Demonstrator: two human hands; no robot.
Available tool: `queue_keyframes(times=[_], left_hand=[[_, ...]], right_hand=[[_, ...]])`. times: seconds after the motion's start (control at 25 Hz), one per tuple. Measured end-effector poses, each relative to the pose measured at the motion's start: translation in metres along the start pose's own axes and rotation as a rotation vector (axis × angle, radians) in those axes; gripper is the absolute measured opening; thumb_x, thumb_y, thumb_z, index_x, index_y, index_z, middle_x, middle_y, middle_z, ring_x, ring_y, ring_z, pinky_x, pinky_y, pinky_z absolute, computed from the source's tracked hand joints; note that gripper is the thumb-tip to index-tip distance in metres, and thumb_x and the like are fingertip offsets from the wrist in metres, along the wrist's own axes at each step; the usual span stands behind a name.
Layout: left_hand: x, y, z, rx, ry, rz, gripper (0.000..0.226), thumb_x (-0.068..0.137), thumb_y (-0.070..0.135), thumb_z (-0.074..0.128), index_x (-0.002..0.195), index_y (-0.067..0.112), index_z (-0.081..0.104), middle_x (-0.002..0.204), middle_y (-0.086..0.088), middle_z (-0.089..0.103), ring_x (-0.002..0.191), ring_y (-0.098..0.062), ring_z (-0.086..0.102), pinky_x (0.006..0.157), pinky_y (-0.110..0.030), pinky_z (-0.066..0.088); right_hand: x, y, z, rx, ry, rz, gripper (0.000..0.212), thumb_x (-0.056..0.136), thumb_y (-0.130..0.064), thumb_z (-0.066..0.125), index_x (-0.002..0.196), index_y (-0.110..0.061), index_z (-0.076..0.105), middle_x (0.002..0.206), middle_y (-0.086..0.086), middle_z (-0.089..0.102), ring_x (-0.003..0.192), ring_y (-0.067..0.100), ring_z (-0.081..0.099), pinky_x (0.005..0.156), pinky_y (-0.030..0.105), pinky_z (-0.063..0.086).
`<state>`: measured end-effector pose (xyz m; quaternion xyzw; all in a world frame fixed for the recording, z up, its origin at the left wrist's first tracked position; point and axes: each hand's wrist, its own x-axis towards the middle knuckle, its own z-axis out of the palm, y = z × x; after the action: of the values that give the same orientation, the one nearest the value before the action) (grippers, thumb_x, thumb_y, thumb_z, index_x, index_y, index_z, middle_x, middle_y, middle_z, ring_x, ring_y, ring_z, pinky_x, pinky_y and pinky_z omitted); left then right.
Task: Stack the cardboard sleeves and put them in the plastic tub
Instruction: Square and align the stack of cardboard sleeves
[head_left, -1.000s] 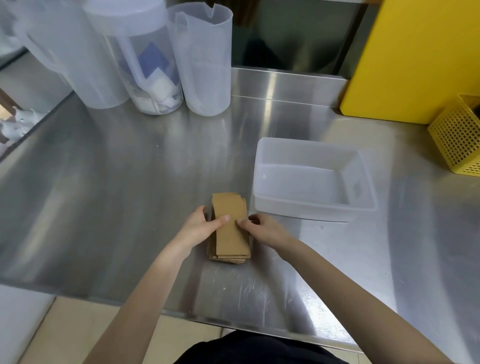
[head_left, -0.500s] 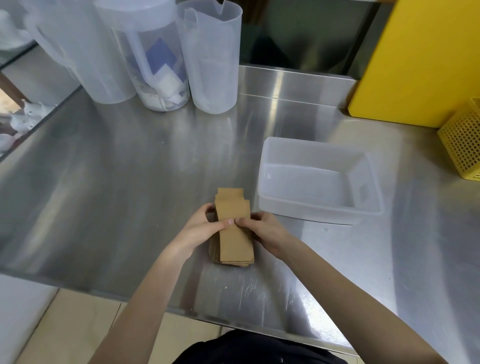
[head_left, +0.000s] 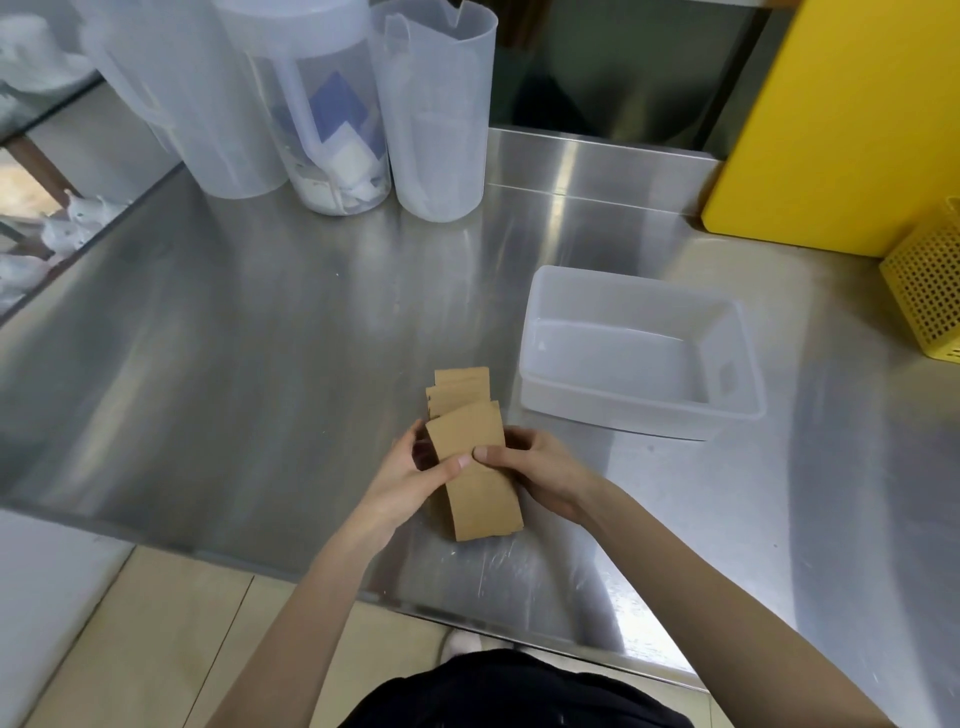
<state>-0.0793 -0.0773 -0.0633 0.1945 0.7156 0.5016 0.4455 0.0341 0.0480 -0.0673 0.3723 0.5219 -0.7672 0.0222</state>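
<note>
A stack of brown cardboard sleeves (head_left: 480, 493) is held just over the steel counter near its front edge. My left hand (head_left: 410, 480) grips the stack's left side with the thumb on top. My right hand (head_left: 540, 467) grips its right side, thumb pressed on the top sleeve. The sleeves are fanned: two lower ones (head_left: 460, 387) stick out at the far end. The translucent plastic tub (head_left: 748, 358) stands open to the right of the stack, with nothing visible inside.
Three translucent plastic jugs (head_left: 436, 119) stand at the back left, the middle one holding paper pieces. A yellow box (head_left: 841, 114) and a yellow perforated basket (head_left: 924, 291) sit at the back right. The counter's front edge (head_left: 519, 623) runs just below my hands.
Both hands have closed around the stack and lifted its near end; the top sleeve has slid toward me, so the lower sleeves show more at the far end.
</note>
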Motion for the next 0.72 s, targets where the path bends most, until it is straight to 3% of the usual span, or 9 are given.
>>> queue_keyframes(times=[0.16,0.32,0.48,0.52,0.6,0.72], left_hand=[[-0.01,-0.001,0.008,-0.006,-0.066,0.012,0.07,0.073,0.017,0.07,0.133,0.02,0.034,0.121,0.001,0.054,0.11,-0.013,0.053,0.096,-0.03,0.041],[-0.018,0.004,0.023,0.074,-0.109,0.112,0.087,0.063,0.027,0.078,0.135,0.024,0.029,0.13,0.002,0.05,0.115,-0.013,0.051,0.1,-0.03,0.043],[-0.021,0.022,0.043,0.195,-0.146,0.235,0.082,0.072,0.015,0.072,0.137,0.022,0.024,0.128,0.01,0.042,0.117,-0.005,0.042,0.08,0.002,0.04],[-0.02,0.026,0.047,0.236,-0.15,0.265,0.082,0.072,0.015,0.071,0.137,0.022,0.023,0.128,0.012,0.04,0.118,-0.004,0.041,0.083,0.001,0.038],[-0.017,0.031,0.055,0.327,-0.161,0.314,0.082,0.072,0.018,0.071,0.137,0.023,0.022,0.129,0.013,0.039,0.12,-0.004,0.038,0.098,-0.014,0.035],[-0.016,0.028,0.066,0.431,-0.203,0.321,0.08,0.073,0.019,0.07,0.137,0.023,0.022,0.139,0.003,0.039,0.121,-0.007,0.04,0.102,-0.026,0.033]], right_hand=[[-0.022,0.006,-0.006,-0.141,0.081,-0.095,0.078,0.061,-0.027,0.076,0.13,-0.011,0.043,0.126,0.01,0.056,0.114,0.024,0.057,0.097,0.033,0.048],[-0.05,0.008,-0.017,-0.212,0.161,-0.238,0.067,0.068,-0.018,0.078,0.125,-0.02,0.043,0.128,0.007,0.053,0.116,0.018,0.053,0.094,0.024,0.048],[-0.072,0.009,-0.03,-0.28,0.27,-0.426,0.059,0.072,-0.01,0.074,0.114,-0.031,0.039,0.124,0.0,0.049,0.111,0.007,0.051,0.087,0.003,0.045],[-0.075,0.01,-0.034,-0.29,0.298,-0.464,0.059,0.071,-0.01,0.075,0.113,-0.032,0.039,0.122,-0.002,0.049,0.111,0.005,0.051,0.087,0.002,0.044],[-0.079,0.012,-0.042,-0.331,0.327,-0.509,0.061,0.07,-0.008,0.075,0.113,-0.029,0.037,0.121,-0.002,0.048,0.114,0.005,0.051,0.09,0.003,0.042],[-0.081,0.02,-0.051,-0.434,0.322,-0.52,0.064,0.07,-0.012,0.076,0.116,-0.024,0.033,0.128,0.007,0.045,0.12,0.015,0.048,0.099,0.017,0.042]])
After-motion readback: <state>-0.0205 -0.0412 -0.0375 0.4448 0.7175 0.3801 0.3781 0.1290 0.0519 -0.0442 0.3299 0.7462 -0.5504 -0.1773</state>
